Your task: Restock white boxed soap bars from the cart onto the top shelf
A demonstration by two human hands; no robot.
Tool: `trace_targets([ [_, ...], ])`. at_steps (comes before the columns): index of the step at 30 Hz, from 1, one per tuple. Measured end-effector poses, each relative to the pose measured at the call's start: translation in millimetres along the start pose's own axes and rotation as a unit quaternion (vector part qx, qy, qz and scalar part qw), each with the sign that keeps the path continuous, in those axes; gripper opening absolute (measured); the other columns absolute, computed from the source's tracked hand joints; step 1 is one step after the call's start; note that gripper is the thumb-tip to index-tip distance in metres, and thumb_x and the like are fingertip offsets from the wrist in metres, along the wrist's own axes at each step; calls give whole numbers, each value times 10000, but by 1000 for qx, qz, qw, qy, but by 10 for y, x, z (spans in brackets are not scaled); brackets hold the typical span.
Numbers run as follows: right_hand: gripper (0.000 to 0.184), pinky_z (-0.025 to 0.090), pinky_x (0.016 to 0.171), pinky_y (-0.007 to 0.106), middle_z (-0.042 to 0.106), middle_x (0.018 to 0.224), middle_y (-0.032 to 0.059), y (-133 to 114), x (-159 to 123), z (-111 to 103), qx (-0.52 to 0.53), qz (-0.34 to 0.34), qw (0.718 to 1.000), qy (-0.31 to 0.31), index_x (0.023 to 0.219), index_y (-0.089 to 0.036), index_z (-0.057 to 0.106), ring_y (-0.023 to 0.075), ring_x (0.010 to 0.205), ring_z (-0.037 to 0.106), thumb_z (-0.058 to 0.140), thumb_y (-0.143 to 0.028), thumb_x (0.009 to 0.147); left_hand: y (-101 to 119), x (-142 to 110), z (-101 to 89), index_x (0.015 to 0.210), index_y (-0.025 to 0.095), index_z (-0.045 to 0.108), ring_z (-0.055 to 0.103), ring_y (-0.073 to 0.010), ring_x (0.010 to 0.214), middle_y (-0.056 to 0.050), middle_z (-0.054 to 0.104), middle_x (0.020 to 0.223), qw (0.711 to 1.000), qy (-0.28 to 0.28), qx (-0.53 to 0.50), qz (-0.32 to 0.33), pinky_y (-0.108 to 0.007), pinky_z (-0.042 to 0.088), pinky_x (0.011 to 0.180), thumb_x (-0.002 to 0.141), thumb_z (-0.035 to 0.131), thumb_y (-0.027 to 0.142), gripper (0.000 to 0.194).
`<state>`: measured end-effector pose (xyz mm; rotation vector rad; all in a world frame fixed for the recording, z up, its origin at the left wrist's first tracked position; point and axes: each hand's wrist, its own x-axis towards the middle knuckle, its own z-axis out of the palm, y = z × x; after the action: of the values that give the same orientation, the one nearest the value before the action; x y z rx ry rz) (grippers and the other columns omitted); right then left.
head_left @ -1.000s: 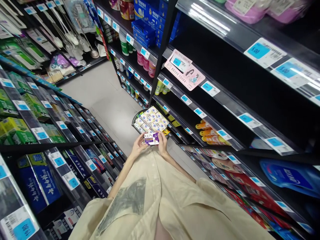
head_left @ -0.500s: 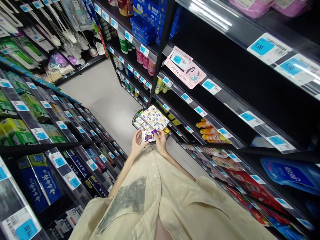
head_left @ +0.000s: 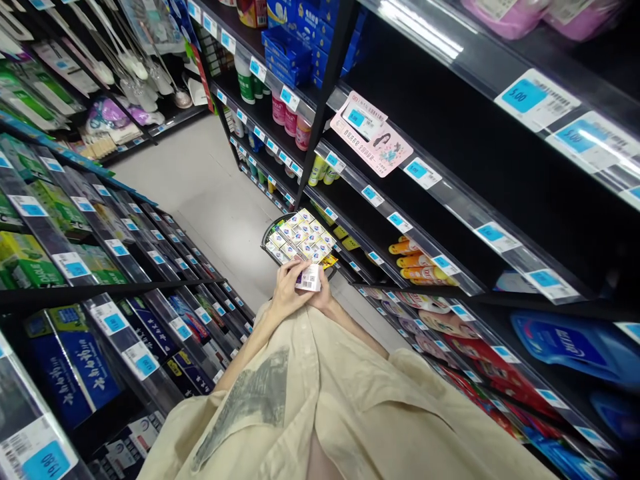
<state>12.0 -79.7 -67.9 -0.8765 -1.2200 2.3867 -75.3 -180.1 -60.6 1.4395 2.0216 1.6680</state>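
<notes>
Between both hands, close in front of my body, is a small soap box (head_left: 309,279), its white and pale side with a printed code facing up. My left hand (head_left: 289,291) wraps its fingers over the box from the left and top. My right hand (head_left: 325,293) grips it from the right, partly hidden behind the box. Just beyond the hands stands a dark basket (head_left: 264,235) with rows of small white and yellow boxes (head_left: 305,233) stacked in it. A yellow packet (head_left: 329,261) shows at its right side.
Tall shelves (head_left: 400,233) line the right side, with orange tubes (head_left: 417,260), pink tubs (head_left: 290,119) and a blue bag (head_left: 575,347). Boxes of toothpaste (head_left: 75,367) fill the left shelves. Grey floor (head_left: 200,173) runs between them; brushes (head_left: 135,60) hang at the far end.
The soap box has been turned, so its purple and white LUX front no longer faces me and a side with a printed code does. My left hand has shifted over the box.
</notes>
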Motion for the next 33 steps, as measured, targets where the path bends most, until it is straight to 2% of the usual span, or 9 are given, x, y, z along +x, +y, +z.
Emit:
trace_targets([
  [4, 943, 564, 963, 536, 763, 1014, 183, -64, -58, -11, 12, -41, 999, -2, 1024, -164, 807, 353, 1170, 670, 289, -937, 869, 11, -14, -14, 1536, 233, 549, 606, -370, 1334, -151, 723, 1398, 999, 24, 16, 14, -569, 473, 1151, 840, 852, 243, 759],
  [8, 1039, 553, 858, 494, 743, 936, 195, -128, -67, 5, -27, -80, 996, -33, 912, -101, 783, 296, 1105, 659, 33, -820, 942, -23, -70, -46, 1540, 236, 493, 612, -351, 1328, -149, 739, 1363, 999, 33, -13, 13, -553, 488, 1146, 841, 853, 218, 786],
  [12, 976, 560, 796, 448, 743, 887, 170, -90, -66, 2, 4, -80, 996, -26, 798, -97, 744, 258, 1027, 688, 51, -767, 953, -28, -80, -36, 1596, 239, 384, 619, -346, 1314, -154, 731, 1356, 999, 23, 13, 37, -544, 505, 1117, 854, 833, 194, 868],
  [15, 981, 557, 779, 451, 740, 916, 163, -1, -64, -22, 75, -33, 994, -69, 865, -77, 741, 245, 1013, 704, 40, -759, 939, -14, -71, -18, 1633, 232, 342, 650, -335, 1252, -153, 738, 1319, 997, 55, 10, 61, -518, 530, 1074, 850, 840, 199, 928],
  [17, 996, 558, 781, 469, 737, 959, 170, 55, -53, -37, 101, 1, 990, -101, 951, -71, 742, 252, 1006, 708, 83, -818, 913, -10, -76, -18, 1642, 222, 335, 673, -324, 1199, -147, 742, 1280, 995, 78, 6, 57, -505, 552, 1037, 842, 853, 233, 954],
  [20, 1003, 591, 811, 490, 740, 1057, 184, 115, -15, -47, 131, 47, 980, -145, 1119, -106, 732, 274, 967, 707, 340, -971, 797, -18, -105, -39, 1646, 225, 333, 683, -300, 1146, -127, 734, 1252, 996, 85, 3, 33, -495, 565, 1014, 834, 846, 263, 961],
  [23, 1080, 623, 864, 498, 735, 1147, 183, 163, 35, -51, 168, 84, 966, -178, 1298, -157, 679, 293, 978, 699, 545, -1021, 665, -35, -139, -67, 1645, 224, 331, 672, -279, 1131, -110, 726, 1238, 996, 89, -7, 23, -485, 559, 1035, 830, 824, 262, 953],
  [26, 1134, 620, 883, 484, 730, 1160, 170, 215, 67, -64, 197, 112, 953, -200, 1398, -176, 624, 292, 968, 701, 589, -1020, 641, -49, -159, -85, 1641, 223, 322, 668, -281, 1141, -104, 716, 1221, 996, 90, 0, 11, -492, 555, 1058, 824, 812, 267, 954],
  [33, 1117, 589, 833, 455, 730, 1132, 148, 265, 91, -97, 222, 145, 939, -218, 1423, -194, 580, 297, 903, 716, 609, -988, 639, -50, -157, -96, 1612, 210, 349, 673, -294, 1133, -116, 700, 1214, 995, 98, 9, -5, -495, 569, 1030, 814, 780, 234, 907],
])
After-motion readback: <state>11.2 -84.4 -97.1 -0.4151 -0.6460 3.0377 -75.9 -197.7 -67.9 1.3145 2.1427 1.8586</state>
